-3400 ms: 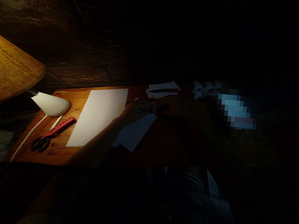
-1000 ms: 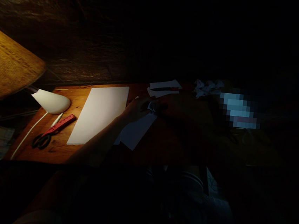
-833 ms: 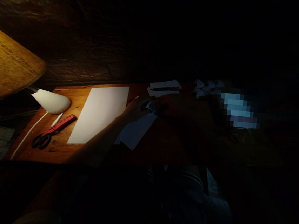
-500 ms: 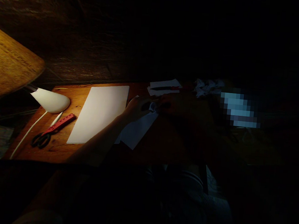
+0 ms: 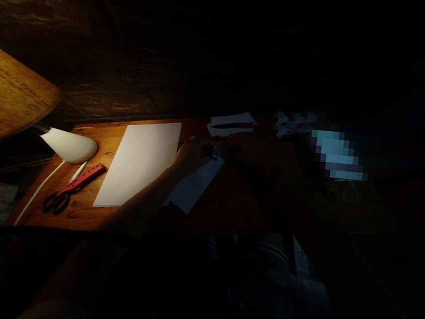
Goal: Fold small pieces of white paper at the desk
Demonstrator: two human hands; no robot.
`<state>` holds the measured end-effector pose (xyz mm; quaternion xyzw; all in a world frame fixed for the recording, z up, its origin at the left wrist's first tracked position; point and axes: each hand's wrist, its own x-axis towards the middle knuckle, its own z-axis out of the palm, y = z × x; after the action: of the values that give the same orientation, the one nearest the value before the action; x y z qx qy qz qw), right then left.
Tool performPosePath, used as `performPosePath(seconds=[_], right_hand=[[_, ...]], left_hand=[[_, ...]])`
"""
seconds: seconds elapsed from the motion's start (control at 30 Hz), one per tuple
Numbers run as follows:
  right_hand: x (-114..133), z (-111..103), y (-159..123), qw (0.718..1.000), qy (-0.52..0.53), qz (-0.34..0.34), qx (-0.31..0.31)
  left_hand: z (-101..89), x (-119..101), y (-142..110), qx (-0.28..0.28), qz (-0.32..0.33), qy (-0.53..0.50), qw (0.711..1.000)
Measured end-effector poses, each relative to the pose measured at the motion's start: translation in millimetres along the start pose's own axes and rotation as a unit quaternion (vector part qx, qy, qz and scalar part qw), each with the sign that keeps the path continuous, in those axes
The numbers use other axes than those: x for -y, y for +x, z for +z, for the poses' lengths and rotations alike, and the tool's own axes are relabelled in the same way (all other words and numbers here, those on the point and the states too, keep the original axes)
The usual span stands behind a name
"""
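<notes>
Over the dim middle of the wooden table, my left hand has its fingers closed on a small folded piece of paper. My right hand, mostly lost in shadow, meets it from the other side with its fingers drawn together at the same piece. Loose white paper sheets lie under and in front of my left hand. To the left is a larger stack of white paper, partly crossed by my left forearm. Darkness hides the exact finger contact and the folds.
A lamp with a yellow shade and white base stands at the left. Beside it lie black-handled scissors with a red cover and a white pen-like stick. Behind are a knife on papers, crumpled papers and a pixelated bright screen.
The whole view has shifted slightly. Both hands stay together at the small folded paper, with only slight finger movement.
</notes>
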<state>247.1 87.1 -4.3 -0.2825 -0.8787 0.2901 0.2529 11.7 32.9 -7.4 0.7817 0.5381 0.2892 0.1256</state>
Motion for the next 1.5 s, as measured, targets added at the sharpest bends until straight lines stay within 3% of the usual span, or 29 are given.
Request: performPosePath(seconds=[0.17, 0.37, 0.57, 1.03, 1.23, 1.5], right_hand=[[-4, 2, 0, 1.0, 0.02, -0.008, 0.011], [2, 0, -3, 1.0, 0.006, 0.011, -0.016], [-8, 2, -2, 0.999, 0.025, -0.001, -0.019], [-8, 0, -3, 1.0, 0.023, 0.001, -0.004], [-16, 2, 0, 0.999, 0.042, -0.018, 0.002], [-19, 3, -1, 0.997, 0.059, -0.052, -0.006]], left_hand=[[-0.3, -1, -1, -0.007, 0.016, 0.016, 1.0], [1.2, -1, -2, -0.035, 0.003, 0.022, 0.999], [-6.2, -3, -2, 0.0, 0.058, -0.004, 0.998], [-14.0, -7, -1, 0.036, 0.072, -0.007, 0.997], [-16.6, -1, 1, 0.069, 0.111, -0.002, 0.991], [-14.9, -1, 0, 0.054, 0.126, -0.002, 0.991]])
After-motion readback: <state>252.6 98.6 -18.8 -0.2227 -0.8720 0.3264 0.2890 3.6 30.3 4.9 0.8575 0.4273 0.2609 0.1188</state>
